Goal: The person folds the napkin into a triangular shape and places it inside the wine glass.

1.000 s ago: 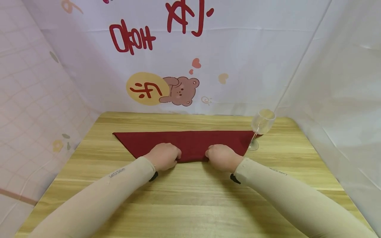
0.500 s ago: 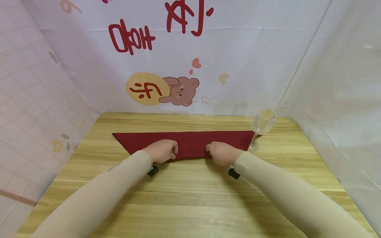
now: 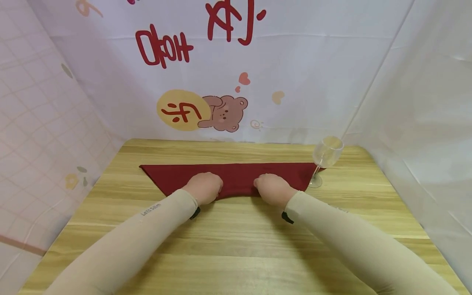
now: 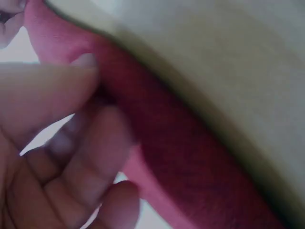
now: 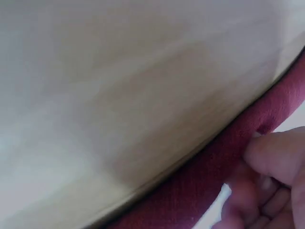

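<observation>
Both hands moved up-table toward 12 o'clock since a second ago, carrying near edge of red cloth napkin (image 3: 236, 179) with them; rolled hem now thicker, strip of cloth narrower.
Left hand (image 3: 203, 187) fingers curled, pinching roll; right hand (image 3: 271, 189) likewise.
Napkin mid-table, spread 9-to-3; wine glass (image 3: 324, 157) at 3 o'clock tip, touching or just beside.
Judgement: rolling advancing, most cloth unrolled.

In front of me the pale wood-grain worktop (image 3: 236, 246) carries a dark red cloth (image 3: 236, 177) spread flat across its far half, and a clear wine glass (image 3: 324, 157) standing upright at the cloth's right tip.
</observation>
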A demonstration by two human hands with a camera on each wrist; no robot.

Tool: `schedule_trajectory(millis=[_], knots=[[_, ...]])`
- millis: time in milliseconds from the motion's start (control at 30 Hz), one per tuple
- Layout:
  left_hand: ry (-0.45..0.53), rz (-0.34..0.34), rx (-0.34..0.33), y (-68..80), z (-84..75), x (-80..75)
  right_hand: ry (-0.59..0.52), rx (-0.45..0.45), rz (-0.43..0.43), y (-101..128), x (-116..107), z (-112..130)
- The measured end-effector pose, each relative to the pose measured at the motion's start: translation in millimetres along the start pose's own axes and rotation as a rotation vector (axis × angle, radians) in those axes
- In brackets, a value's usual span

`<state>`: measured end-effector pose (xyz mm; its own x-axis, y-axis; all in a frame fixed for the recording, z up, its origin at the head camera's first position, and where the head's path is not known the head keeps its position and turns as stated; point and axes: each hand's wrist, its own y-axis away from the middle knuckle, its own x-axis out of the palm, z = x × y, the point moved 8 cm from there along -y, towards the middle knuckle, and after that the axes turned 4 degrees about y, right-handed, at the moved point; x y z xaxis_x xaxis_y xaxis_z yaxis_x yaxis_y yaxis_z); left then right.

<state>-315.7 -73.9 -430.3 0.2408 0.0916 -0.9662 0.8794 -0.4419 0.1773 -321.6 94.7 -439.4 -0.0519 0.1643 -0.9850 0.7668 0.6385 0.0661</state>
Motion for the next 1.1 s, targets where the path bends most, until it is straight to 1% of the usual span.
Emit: schedule_trajectory(millis=[133, 233, 333, 467, 667, 867, 1100], knots=[[-0.043, 0.023, 0.024, 1.9, -4.1, -1.3, 0.044, -0.028, 0.027, 7, -5, 10], [-0.088, 0.020, 0.073, 2.9, -6.4, -2.3, 0.060, -0.070, 0.033, 13, -11, 16], [-0.090, 0.008, 0.098, 2.1, -6.6, -4.0, 0.077, -0.095, 0.041, 13, -12, 19], [-0.066, 0.004, 0.096, -0.3, -5.8, -6.1, 0.121, -0.104, 0.038, 9, -10, 18], [-0.089, 0.014, 0.098, -1.7, -7.2, -4.8, 0.133, -0.107, 0.055, 7, -8, 18], [-0.092, 0.003, 0.093, -2.0, -7.2, -4.1, 0.151, -0.115, 0.041, 7, -9, 18], [-0.069, 0.012, 0.082, 0.2, -4.6, -1.7, 0.097, -0.089, 0.037, 7, -7, 12]])
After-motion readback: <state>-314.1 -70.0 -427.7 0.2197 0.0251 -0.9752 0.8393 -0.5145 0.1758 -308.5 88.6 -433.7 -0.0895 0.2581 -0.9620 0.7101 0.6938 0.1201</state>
